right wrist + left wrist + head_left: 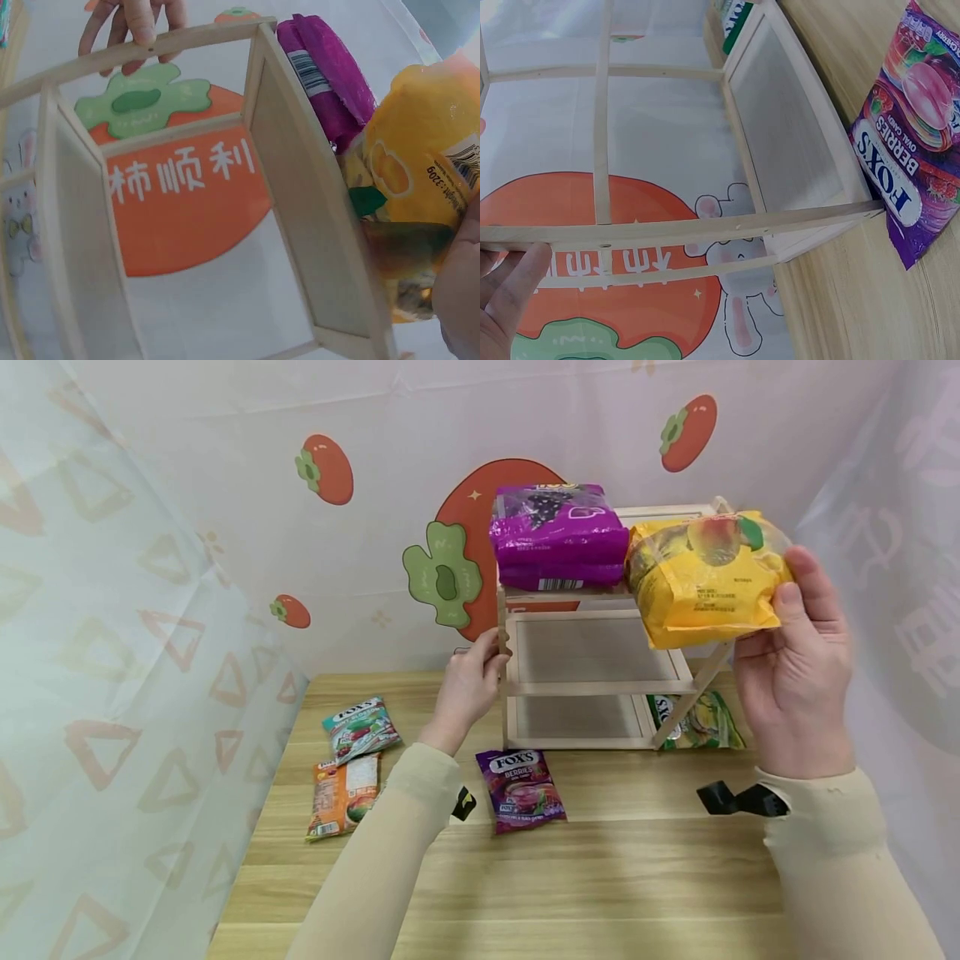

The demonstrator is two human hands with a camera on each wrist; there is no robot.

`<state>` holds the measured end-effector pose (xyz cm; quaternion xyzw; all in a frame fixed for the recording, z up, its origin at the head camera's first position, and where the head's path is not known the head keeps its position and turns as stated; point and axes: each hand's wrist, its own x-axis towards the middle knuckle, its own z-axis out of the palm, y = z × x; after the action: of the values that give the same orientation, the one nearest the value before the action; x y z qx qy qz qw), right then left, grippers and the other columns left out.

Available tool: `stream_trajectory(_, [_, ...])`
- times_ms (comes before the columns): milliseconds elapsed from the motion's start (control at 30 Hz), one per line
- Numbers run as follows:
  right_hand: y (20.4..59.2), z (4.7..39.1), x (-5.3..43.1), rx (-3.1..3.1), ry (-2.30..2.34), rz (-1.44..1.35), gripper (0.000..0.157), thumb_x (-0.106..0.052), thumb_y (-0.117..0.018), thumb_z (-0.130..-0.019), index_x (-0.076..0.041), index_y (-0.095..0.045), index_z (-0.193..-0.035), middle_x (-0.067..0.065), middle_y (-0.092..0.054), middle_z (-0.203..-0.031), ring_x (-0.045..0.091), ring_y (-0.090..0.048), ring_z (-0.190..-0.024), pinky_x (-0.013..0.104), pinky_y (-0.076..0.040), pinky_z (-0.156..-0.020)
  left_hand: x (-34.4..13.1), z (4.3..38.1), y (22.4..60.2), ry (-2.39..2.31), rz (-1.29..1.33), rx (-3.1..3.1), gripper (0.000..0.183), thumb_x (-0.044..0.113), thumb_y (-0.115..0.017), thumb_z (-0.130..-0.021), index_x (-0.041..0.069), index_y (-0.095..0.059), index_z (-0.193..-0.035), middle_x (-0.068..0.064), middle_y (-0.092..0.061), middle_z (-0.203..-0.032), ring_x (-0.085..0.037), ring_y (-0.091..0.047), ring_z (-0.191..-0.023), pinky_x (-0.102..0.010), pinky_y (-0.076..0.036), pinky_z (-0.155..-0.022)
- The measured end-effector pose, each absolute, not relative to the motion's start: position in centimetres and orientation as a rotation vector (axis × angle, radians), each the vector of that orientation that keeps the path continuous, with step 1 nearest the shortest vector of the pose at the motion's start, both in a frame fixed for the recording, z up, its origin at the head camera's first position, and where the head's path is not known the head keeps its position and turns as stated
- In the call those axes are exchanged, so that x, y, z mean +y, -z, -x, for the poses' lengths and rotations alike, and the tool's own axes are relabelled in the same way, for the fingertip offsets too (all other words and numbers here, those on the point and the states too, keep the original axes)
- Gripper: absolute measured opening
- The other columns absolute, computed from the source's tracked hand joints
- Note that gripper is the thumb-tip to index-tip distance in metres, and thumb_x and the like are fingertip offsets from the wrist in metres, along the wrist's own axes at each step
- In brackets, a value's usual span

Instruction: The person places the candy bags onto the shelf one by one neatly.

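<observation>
My left hand (pixel 467 692) grips the left upright of a wooden three-tier shelf rack (pixel 600 688), fingers round the post, as the right wrist view also shows. In my right hand (pixel 801 681) is a yellow candy bag (pixel 708 597) with a mango picture, held by its right side at top-shelf height. Its left edge meets a big purple candy bag (pixel 558 547) lying on the top shelf. From the right wrist view, the yellow bag (pixel 420 157) is close against the top shelf; whether it bears on the shelf I cannot tell.
A small purple Fox's Berries bag (pixel 522 791) lies before the rack. Left on the wooden table (pixel 600 877) are a teal Fox's bag (pixel 362 729) and an orange bag (pixel 343 797). A green Fox's bag (pixel 705 720) lies behind the rack's right leg. Printed cloth walls (pixel 375 410) stand around.
</observation>
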<state>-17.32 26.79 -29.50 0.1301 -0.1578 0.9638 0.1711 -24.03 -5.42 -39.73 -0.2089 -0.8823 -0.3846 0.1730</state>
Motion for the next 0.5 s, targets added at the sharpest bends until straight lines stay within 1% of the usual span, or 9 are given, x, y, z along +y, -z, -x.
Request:
stream_trajectory(133, [28.93, 17.30, 26.57, -0.560, -2.686, -0.296, 0.041, 0.011, -0.057, -0.096, 0.014, -0.052, -0.137, 0.027, -0.063, -0.124, 0.040, -0.071, -0.103, 0.042, -0.060, -0.084, -5.45, 23.98, 39.70, 1.091, 0.589, -2.499, 0.029, 0.013, -0.060, -0.104, 0.004, -0.059, -0.131, -0.016, -0.075, -0.116, -0.031, -0.074, -0.103, -0.045, -0.058, -0.093])
stream_trajectory(200, [28.75, 17.15, 26.53, -0.596, -2.672, -0.261, 0.043, 0.009, -0.058, -0.096, 0.014, -0.052, -0.138, 0.026, -0.063, -0.127, 0.039, -0.070, -0.106, 0.043, -0.057, -0.089, -5.48, 24.00, 39.74, 1.089, 0.588, -2.499, 0.029, 0.013, -0.060, -0.104, 0.004, -0.059, -0.131, -0.017, -0.074, -0.117, -0.031, -0.074, -0.103, -0.045, -0.058, -0.093])
stream_trajectory(300, [28.68, 16.84, 26.49, -0.622, -2.662, -0.227, 0.046, 0.007, -0.060, -0.096, 0.013, -0.051, -0.140, 0.025, -0.062, -0.131, 0.039, -0.070, -0.109, 0.043, -0.056, -0.091, -5.48, 23.96, 39.71, 1.100, 0.589, -2.501, 0.029, 0.013, -0.060, -0.104, 0.004, -0.059, -0.131, -0.017, -0.074, -0.117, -0.031, -0.074, -0.103, -0.045, -0.058, -0.093])
stream_trajectory(433, [28.95, 16.56, 26.38, -0.622, -2.652, -0.279, 0.048, 0.007, -0.062, -0.094, 0.013, -0.051, -0.141, 0.028, -0.060, -0.133, 0.041, -0.069, -0.107, 0.046, -0.056, -0.093, -5.44, 23.97, 39.72, 1.111, 0.590, -2.500, 0.028, 0.013, -0.060, -0.104, 0.004, -0.059, -0.131, -0.016, -0.074, -0.117, -0.031, -0.074, -0.104, -0.045, -0.058, -0.093])
stream_trajectory(500, [29.08, 16.52, 26.28, -0.617, -2.645, -0.327, 0.048, 0.010, -0.062, -0.093, 0.013, -0.052, -0.140, 0.029, -0.059, -0.133, 0.043, -0.069, -0.106, 0.048, -0.055, -0.094, -5.42, 23.97, 39.72, 1.111, 0.592, -2.496, 0.028, 0.013, -0.060, -0.104, 0.004, -0.060, -0.130, -0.016, -0.075, -0.116, -0.031, -0.074, -0.103, -0.045, -0.058, -0.092])
